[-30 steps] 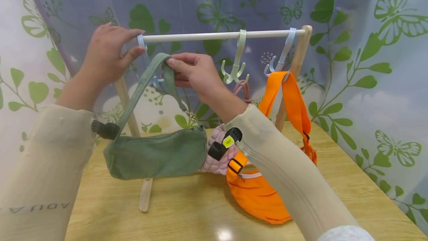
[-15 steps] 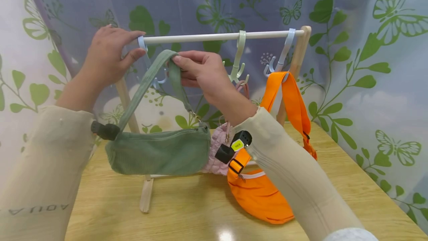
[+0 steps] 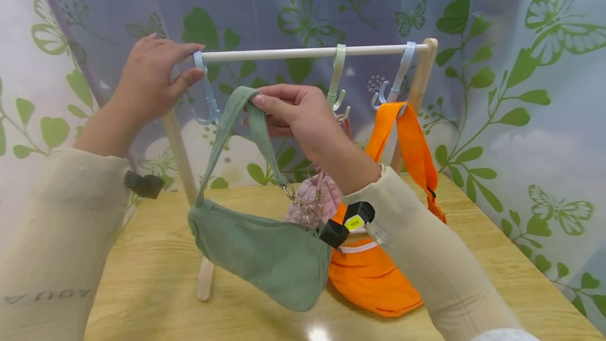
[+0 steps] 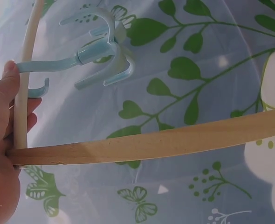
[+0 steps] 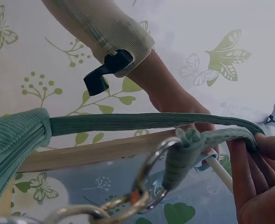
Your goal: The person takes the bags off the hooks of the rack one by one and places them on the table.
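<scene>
My right hand [image 3: 305, 117] pinches the strap [image 3: 226, 128] of a green corduroy shoulder bag [image 3: 265, 251], near the strap's top. The bag hangs tilted, its right end lower. At the rack's left end, my left hand [image 3: 150, 75] grips the white rail [image 3: 274, 54], its thumb right at a blue multi-prong hook [image 3: 209, 96] hung there. In the left wrist view, fingers show behind the rail and the hook's prongs [image 4: 112, 51] carry nothing. Metal rings [image 5: 149, 172] join the strap to a chain in the right wrist view.
An orange bag [image 3: 374, 283] hangs by its strap from another blue hook [image 3: 404, 75] at right. Behind my right arm, a pink quilted bag [image 3: 314, 196] hangs below a green hook [image 3: 337, 75]. Wooden legs [image 3: 179, 154] hold the rack on the wooden table [image 3: 147, 278].
My right hand has moved right and slightly down with the strap. The green bag has swung right and tilted, dropping away from the blue hook. My left hand stays at the rail's end.
</scene>
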`<state>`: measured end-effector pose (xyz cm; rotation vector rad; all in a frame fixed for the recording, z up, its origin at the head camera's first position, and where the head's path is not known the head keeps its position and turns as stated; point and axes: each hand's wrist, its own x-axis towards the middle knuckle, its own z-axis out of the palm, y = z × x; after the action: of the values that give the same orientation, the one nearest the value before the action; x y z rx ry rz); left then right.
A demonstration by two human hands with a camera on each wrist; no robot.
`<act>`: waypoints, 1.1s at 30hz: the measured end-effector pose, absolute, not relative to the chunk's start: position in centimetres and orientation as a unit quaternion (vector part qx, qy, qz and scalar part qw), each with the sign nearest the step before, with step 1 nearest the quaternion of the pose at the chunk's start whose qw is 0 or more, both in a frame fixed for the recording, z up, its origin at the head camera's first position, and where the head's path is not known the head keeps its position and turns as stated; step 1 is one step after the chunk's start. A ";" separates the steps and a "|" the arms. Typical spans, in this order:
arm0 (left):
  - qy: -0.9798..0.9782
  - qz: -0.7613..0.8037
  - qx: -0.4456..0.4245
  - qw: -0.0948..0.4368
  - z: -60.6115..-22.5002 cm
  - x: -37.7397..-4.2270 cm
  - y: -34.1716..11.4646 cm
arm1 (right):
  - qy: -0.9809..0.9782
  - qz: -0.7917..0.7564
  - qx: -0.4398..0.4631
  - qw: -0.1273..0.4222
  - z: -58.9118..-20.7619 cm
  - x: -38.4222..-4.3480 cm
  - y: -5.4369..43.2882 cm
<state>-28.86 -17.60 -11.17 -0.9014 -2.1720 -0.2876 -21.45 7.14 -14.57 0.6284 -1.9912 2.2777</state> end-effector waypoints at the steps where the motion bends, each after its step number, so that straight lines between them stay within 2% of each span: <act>1: -0.849 -0.112 -0.352 0.378 -11.2 -29.0 -17.7 | -0.651 0.731 0.205 0.023 -14.8 -21.3 7.2; 13: -0.831 -0.117 -0.347 0.419 -11.9 -29.5 -18.3 | -0.670 0.701 0.245 0.009 -15.8 -20.2 7.6; 21: -0.819 -0.127 -0.359 0.429 -12.0 -29.7 -18.3 | -0.679 0.692 0.245 -0.002 -16.7 -19.8 7.6; 33: -0.782 -0.221 -0.343 0.471 -13.3 -29.5 -18.8 | -0.689 0.680 0.252 -0.010 -17.7 -19.3 7.4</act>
<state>-29.50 -18.82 -13.26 -0.8409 -1.9159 -0.5423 -19.29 7.44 -17.69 0.7972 -2.1774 2.1483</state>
